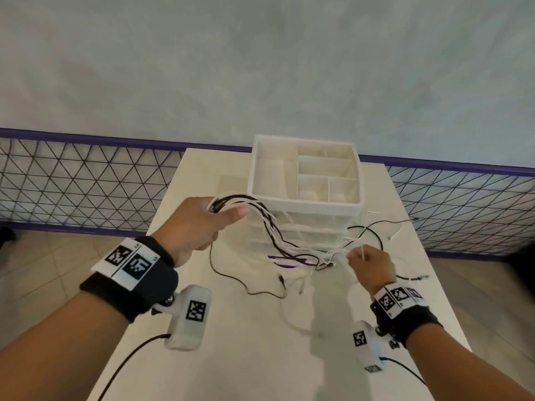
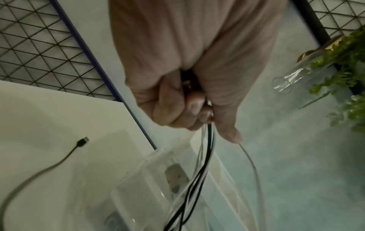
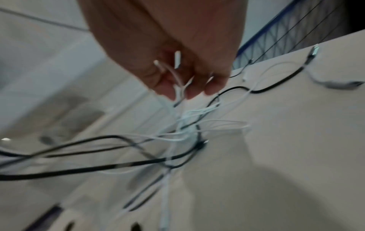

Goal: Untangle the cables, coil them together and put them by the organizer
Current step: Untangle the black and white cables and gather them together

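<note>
My left hand is raised left of the white organizer and grips a bundle of black and white cables; the left wrist view shows its fingers curled round the cable bundle. The bundle sags down to a tangle on the white table, just in front of the organizer's clear drawers. My right hand hovers over the tangle and pinches thin white cable ends between its fingertips. Loose black ends trail left and right.
The organizer has an open divided top tray and stands at the table's far middle. A wire-mesh fence with a purple rail runs behind the table. A black plug lies on the table. A glass vase with green plants shows in the left wrist view.
</note>
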### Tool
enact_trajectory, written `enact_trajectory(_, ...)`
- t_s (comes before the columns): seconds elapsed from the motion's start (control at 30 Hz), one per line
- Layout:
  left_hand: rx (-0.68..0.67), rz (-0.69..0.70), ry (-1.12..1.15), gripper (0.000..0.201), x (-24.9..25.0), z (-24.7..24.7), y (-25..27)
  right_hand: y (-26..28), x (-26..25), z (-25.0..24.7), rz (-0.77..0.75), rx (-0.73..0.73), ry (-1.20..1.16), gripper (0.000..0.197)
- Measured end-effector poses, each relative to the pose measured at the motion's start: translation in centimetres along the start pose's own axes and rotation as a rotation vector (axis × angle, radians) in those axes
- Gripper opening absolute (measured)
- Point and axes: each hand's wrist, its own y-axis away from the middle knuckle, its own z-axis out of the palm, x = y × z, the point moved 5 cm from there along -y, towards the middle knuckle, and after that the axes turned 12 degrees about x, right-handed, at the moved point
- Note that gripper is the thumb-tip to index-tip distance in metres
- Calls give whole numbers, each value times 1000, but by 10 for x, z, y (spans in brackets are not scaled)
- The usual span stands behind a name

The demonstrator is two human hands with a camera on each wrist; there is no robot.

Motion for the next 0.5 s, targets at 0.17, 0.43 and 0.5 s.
enact_trajectory(0.17, 86, -94, -4, 34, -19, -4, -2, -6, 10, -21, 122, -48, 284, 36)
enact_trajectory(0.43, 67, -206, -6, 36, -40, 10, -3, -18, -88, -87, 46, 41, -406, 40)
enact_trajectory(0.5, 72, -238, 8, 31, -43, 16, -1, -14, -82, -73, 35, 32, -359, 31)
